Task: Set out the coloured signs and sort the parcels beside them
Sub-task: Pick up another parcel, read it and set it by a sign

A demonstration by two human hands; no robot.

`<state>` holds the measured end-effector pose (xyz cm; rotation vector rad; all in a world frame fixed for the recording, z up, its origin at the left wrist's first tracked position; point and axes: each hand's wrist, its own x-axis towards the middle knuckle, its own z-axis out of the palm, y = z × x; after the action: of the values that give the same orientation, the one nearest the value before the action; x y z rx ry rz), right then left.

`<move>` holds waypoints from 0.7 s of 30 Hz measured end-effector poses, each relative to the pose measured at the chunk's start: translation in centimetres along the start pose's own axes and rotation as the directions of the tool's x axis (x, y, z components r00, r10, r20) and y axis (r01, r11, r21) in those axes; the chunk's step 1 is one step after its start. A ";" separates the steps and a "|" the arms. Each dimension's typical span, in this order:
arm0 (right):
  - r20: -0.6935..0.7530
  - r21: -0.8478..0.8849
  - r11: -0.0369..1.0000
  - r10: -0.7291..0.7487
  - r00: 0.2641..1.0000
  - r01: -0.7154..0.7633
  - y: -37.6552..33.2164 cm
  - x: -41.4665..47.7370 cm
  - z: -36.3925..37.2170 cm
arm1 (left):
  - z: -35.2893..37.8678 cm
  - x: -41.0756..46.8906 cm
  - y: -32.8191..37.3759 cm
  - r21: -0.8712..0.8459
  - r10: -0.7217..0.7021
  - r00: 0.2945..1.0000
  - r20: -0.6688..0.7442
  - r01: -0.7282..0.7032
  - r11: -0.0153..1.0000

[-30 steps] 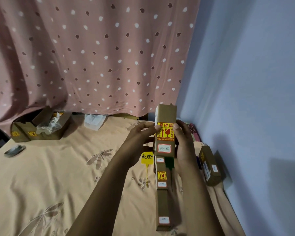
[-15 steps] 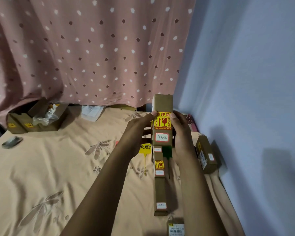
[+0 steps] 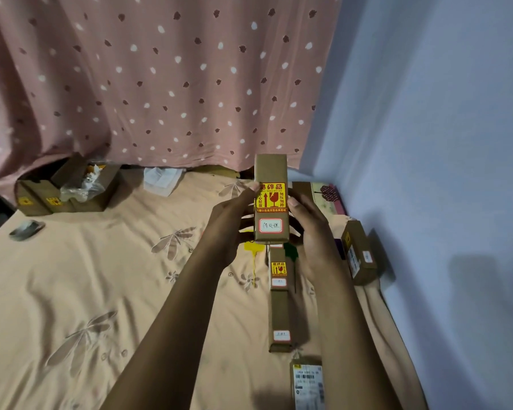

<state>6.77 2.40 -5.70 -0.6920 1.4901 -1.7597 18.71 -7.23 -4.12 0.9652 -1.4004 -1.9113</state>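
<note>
I hold a tall brown parcel (image 3: 270, 173) upright above the bed, its yellow fragile sticker and a white red-edged label facing me. My left hand (image 3: 230, 223) grips its left side and my right hand (image 3: 311, 229) its right side. Under it lie a yellow sign (image 3: 251, 248) and a green sign (image 3: 290, 252), both partly hidden. A parcel with a fragile sticker (image 3: 278, 270) and another long parcel (image 3: 280, 321) lie in a row beside the green sign. A parcel with a printed shipping label (image 3: 308, 383) lies nearest me.
One more parcel (image 3: 358, 253) leans by the blue wall on the right. Open cartons with plastic wrap (image 3: 68, 190) stand at the back left under the dotted curtain (image 3: 160, 78). A white packet (image 3: 162, 177) and a dark small object (image 3: 26, 229) lie on the orange bedsheet (image 3: 86, 276).
Both hands keep hold of the upright parcel, which has risen slightly. The view has dipped, bringing the parcel with the shipping label into sight at the bottom.
</note>
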 end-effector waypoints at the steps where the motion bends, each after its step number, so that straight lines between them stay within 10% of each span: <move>1: 0.015 -0.001 1.000 0.014 1.000 -0.014 0.2 0.0 0.1 | -0.3 0.1 -0.1 -0.003 -0.002 1.000 -0.007 0.002 1.000; 21: 0.019 -0.127 0.949 0.294 0.956 -0.290 7.9 16.7 5.0 | -4.5 16.5 -4.7 0.266 -0.062 0.977 -0.202 0.116 0.957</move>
<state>2.07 -14.51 -13.29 -0.5296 1.5954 -1.4336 12.74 -21.36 -13.04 1.3295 -1.5564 -1.6587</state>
